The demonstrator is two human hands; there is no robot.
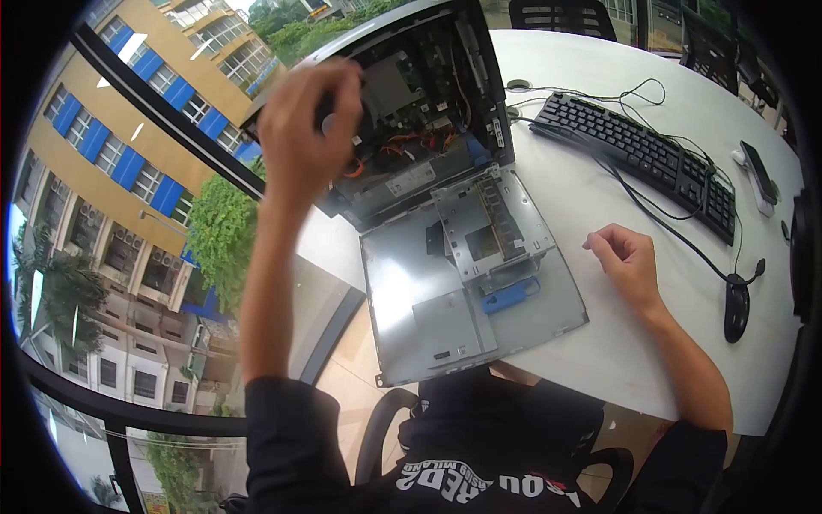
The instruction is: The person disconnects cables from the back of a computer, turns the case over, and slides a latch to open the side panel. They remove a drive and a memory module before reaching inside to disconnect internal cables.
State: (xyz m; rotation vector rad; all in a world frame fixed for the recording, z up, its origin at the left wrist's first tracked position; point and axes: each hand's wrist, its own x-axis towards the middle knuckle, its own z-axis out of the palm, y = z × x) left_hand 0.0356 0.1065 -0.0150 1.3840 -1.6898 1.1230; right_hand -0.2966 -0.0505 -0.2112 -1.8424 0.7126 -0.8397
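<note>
My left hand is raised in front of an opened desktop computer case, overlapping its left part. The fingers are curled and slightly blurred; I cannot tell what is between them. Inside the case, orange and dark cables run below a grey metal block. Folded down toward me is a metal side panel, with a metal drive bracket and a blue latch on it. To the right of the panel, my right hand rests at the white table with its fingers curled closed.
A black keyboard lies at the back right, with cables looping around it. Nearer the right edge are a black mouse and a phone-like device on a white stand. Chairs stand behind the table, and a window borders the left side.
</note>
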